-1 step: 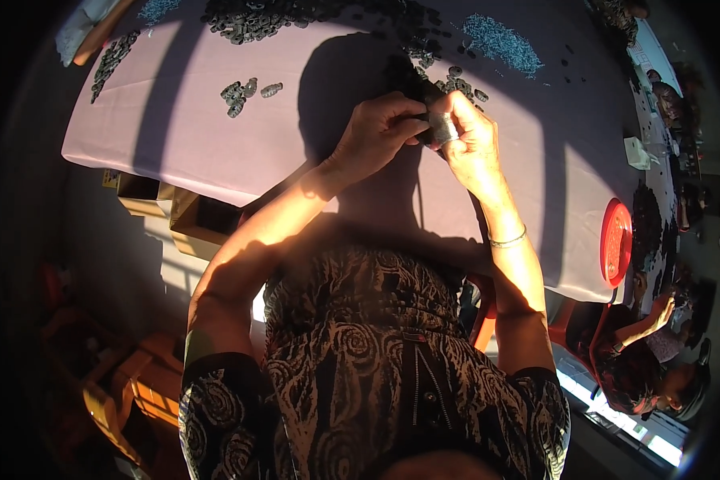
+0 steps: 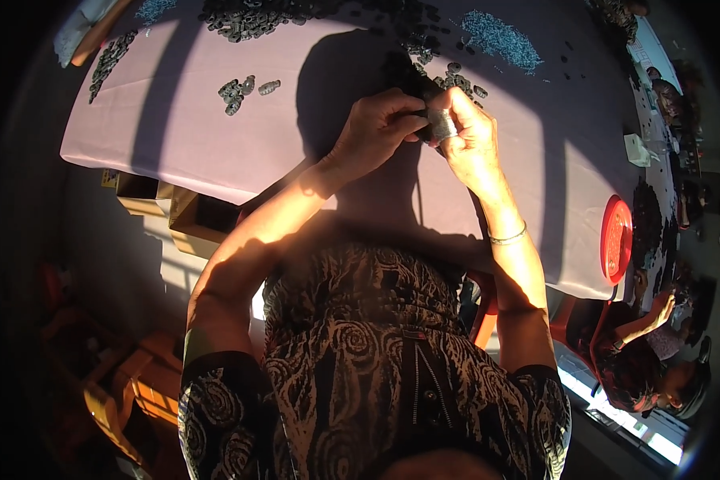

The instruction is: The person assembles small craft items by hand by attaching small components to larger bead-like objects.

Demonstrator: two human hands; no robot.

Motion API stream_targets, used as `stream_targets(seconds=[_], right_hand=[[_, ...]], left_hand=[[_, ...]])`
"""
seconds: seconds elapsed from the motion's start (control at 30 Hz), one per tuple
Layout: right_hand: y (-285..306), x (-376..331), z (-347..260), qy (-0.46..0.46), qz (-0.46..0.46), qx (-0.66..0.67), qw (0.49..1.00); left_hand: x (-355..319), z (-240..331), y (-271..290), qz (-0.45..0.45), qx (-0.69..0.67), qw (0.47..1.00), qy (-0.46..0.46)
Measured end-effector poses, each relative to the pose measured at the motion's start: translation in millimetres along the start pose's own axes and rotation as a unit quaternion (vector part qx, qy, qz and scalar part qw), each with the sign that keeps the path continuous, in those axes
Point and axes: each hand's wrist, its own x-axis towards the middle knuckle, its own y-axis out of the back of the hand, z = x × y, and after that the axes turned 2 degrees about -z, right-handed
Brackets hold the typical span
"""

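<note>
My left hand [image 2: 376,124] and my right hand [image 2: 474,138] meet over the table, fingertips pinched close together. Between them is a small dark piece, mostly hidden by the fingers and in shadow, so its exact kind does not show. A silvery-grey band [image 2: 442,126] sits at the thumb side of my right hand; whether it is wrapped round a digit or held, I cannot tell. Just beyond the hands lies a cluster of small black ribbed parts [image 2: 456,80]. A smaller group of the same parts [image 2: 232,94] rests on the cloth to the left.
Pale purple cloth covers the table [image 2: 208,136]. Farther back are a large black heap [image 2: 256,20] and a pile of tiny blue pieces [image 2: 500,40]. A red plate [image 2: 615,240] stands at the right edge. Cardboard boxes [image 2: 196,224] sit below left; another person [image 2: 640,360] is at right.
</note>
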Motion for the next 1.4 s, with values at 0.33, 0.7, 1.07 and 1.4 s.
stream_targets(seconds=[0.33,0.7,1.07,1.4], right_hand=[[0,2,-6,-0.053,0.004,0.035,0.998],[23,-4,-16,0.134,-0.038,-0.111,0.984],[33,-2,-11,0.092,-0.077,-0.090,0.989],[34,0,6,-0.082,-0.143,0.128,0.978]], left_hand=[[9,-1,3,-0.003,-0.035,0.999,0.002],[8,6,8,-0.084,-0.086,0.991,0.051],[8,4,7,-0.085,-0.056,0.994,0.042],[7,1,5,-0.087,-0.047,0.995,0.021]])
